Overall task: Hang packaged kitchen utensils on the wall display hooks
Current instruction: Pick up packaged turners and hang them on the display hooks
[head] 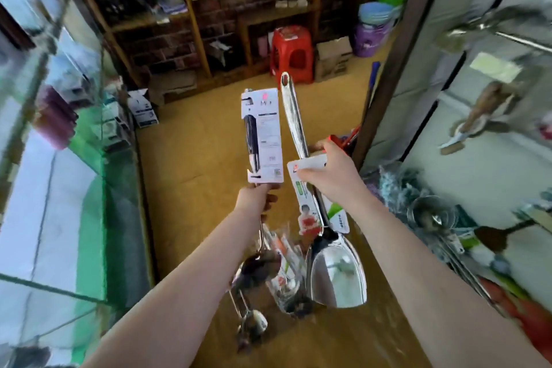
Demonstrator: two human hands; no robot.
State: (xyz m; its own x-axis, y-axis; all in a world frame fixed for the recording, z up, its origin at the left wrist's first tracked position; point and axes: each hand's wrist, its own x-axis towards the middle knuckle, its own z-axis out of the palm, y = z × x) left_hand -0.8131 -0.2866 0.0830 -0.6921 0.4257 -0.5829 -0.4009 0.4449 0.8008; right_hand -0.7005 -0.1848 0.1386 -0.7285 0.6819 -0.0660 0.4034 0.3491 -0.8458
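Observation:
My left hand grips a bundle of packaged utensils; a white card pack sticks up above the fist, and ladles and clear-wrapped utensils dangle below it. My right hand is shut on the handle of a steel spatula, around its white and green label; the shiny blade points down and the handle tip points up. The wall display with utensils hanging on hooks stands to my right, apart from both hands. The picture is motion-blurred.
A glass counter runs along my left. Wooden shelves with goods stand at the far end, with a red plastic stool, cardboard boxes and stacked buckets in front. A tan floor aisle lies between.

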